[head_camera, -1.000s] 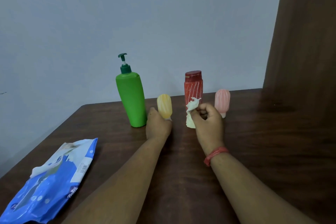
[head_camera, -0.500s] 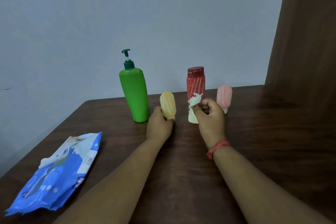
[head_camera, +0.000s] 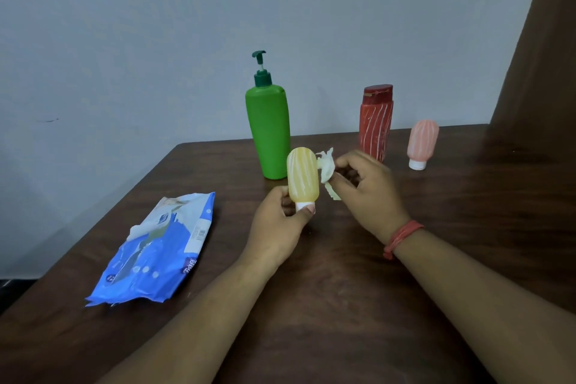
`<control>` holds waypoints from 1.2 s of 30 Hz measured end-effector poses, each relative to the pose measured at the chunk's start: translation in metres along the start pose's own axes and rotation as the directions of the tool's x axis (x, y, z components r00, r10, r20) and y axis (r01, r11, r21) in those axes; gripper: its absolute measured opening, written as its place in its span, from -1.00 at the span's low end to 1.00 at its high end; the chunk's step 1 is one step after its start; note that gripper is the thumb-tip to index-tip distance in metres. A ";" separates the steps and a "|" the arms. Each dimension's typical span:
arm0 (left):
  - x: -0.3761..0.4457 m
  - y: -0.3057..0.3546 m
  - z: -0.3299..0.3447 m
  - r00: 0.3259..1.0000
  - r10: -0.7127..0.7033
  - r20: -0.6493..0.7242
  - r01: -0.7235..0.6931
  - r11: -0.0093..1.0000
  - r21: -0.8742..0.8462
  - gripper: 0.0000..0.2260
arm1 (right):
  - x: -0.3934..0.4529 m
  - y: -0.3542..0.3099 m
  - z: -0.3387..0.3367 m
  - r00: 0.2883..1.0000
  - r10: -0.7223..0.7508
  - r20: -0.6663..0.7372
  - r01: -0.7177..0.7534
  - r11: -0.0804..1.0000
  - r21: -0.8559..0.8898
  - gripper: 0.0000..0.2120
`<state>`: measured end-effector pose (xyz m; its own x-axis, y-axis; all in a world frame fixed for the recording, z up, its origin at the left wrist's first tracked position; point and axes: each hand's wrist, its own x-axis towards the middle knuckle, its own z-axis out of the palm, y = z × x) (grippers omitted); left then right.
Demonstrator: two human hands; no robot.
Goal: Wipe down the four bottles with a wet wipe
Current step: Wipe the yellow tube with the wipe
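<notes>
My left hand [head_camera: 278, 221] grips the small yellow bottle [head_camera: 302, 176] by its white cap end and holds it upright, lifted toward me. My right hand [head_camera: 366, 188] pinches a crumpled white wet wipe [head_camera: 326, 170] that touches the yellow bottle's right side. Behind them on the dark wooden table [head_camera: 343, 290] stand the tall green pump bottle [head_camera: 269, 131], the red striped bottle [head_camera: 375, 125] and, furthest right, the small pink bottle [head_camera: 421, 143] on its white cap.
A blue pack of wet wipes [head_camera: 156, 249] lies on the table's left side, near the left edge. A pale wall rises behind the table. A brown wooden panel [head_camera: 542, 56] stands at the right.
My left hand has lifted the yellow bottle off the table and brought it nearer. My right hand has moved left from the red bottle and brought the wipe against the yellow bottle.
</notes>
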<state>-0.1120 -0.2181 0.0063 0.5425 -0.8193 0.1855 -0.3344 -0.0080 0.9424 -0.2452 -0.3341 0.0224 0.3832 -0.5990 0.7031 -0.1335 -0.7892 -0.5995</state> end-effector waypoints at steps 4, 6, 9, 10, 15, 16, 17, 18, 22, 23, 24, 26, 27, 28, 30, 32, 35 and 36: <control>0.002 -0.001 -0.002 0.996 0.015 0.083 -0.015 1.000 -0.002 -0.72 | -0.003 -0.006 0.003 0.993 -0.118 -0.015 0.115 0.984 -0.139 -0.94; 0.004 -0.002 -0.005 0.992 0.032 0.126 -0.032 0.999 0.001 -0.72 | 0.000 -0.005 0.003 0.989 -0.135 -0.055 0.124 0.977 -0.172 -0.93; 0.006 0.000 -0.007 0.985 0.045 0.164 -0.042 0.999 -0.021 -0.69 | 0.003 -0.003 0.002 0.982 -0.163 -0.092 0.138 0.963 -0.230 -0.91; 0.006 0.001 -0.008 0.986 0.049 0.161 -0.044 0.998 -0.034 -0.70 | 0.002 -0.004 0.002 0.982 -0.173 -0.077 0.149 0.957 -0.250 -0.90; 0.005 0.000 -0.009 0.991 0.025 0.134 -0.011 0.994 -0.105 -0.74 | -0.008 -0.010 0.004 0.954 -0.255 0.159 0.295 0.899 -0.325 -0.88; 0.004 0.001 -0.009 0.988 0.026 0.150 -0.010 0.995 -0.103 -0.74 | -0.004 -0.009 0.000 0.954 -0.255 0.156 0.295 0.893 -0.341 -0.89; 0.004 0.001 -0.009 0.984 0.032 0.173 -0.016 0.995 -0.096 -0.72 | 0.002 -0.006 -0.006 0.964 -0.240 0.111 0.264 0.895 -0.360 -0.89; 0.002 0.003 -0.008 0.979 0.039 0.198 -0.023 0.996 -0.083 -0.71 | 0.009 -0.004 -0.013 0.975 -0.217 0.038 0.215 0.901 -0.376 -0.89; 0.001 0.005 -0.007 0.969 0.056 0.239 -0.046 0.998 -0.047 -0.69 | 0.008 -0.002 -0.025 0.968 -0.237 0.083 0.251 0.888 -0.385 -0.92; 0.001 0.005 -0.007 0.971 0.058 0.234 -0.047 0.998 -0.050 -0.68 | 0.000 -0.003 -0.024 0.945 -0.275 0.178 0.324 0.870 -0.373 -0.92; 0.001 0.004 -0.007 0.971 0.058 0.231 -0.047 0.998 -0.052 -0.68 | -0.008 -0.003 -0.022 0.921 -0.303 0.247 0.378 0.852 -0.362 -0.91; 0.001 0.003 -0.006 0.968 0.060 0.244 -0.050 0.998 -0.046 -0.67 | -0.012 -0.001 -0.024 0.926 -0.304 0.222 0.369 0.851 -0.374 -0.88; 0.001 0.003 -0.006 0.964 0.063 0.257 -0.055 0.998 -0.040 -0.67 | -0.009 0.000 -0.026 0.950 -0.280 0.140 0.313 0.868 -0.386 -0.88; 0.000 0.003 -0.005 0.961 0.064 0.267 -0.056 0.998 -0.036 -0.68 | -0.005 0.001 -0.028 0.966 -0.250 0.058 0.253 0.886 -0.389 -0.88; 0.001 0.004 -0.004 0.962 0.063 0.266 -0.052 0.997 -0.051 -0.68 | -0.003 0.000 -0.030 0.973 -0.226 0.052 0.229 0.900 -0.371 -0.86; 0.001 0.005 -0.003 0.968 0.058 0.243 -0.040 0.996 -0.080 -0.70 | -0.010 -0.004 -0.024 0.924 -0.280 0.260 0.360 0.866 -0.346 -0.84; 0.001 0.005 -0.003 0.970 0.054 0.237 -0.029 0.994 -0.105 -0.70 | -0.017 -0.008 -0.023 0.861 -0.348 0.371 0.477 0.805 -0.352 -0.83; 0.000 0.006 -0.002 0.967 0.047 0.252 -0.020 0.994 -0.108 -0.70 | -0.013 -0.007 -0.026 0.898 -0.343 0.277 0.429 0.825 -0.368 -0.85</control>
<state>-0.1122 -0.2169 0.0126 0.3144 -0.9367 0.1538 -0.2599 0.0709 0.9630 -0.2730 -0.3239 0.0272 0.6427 -0.2291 0.7311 -0.2823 -0.9579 -0.0521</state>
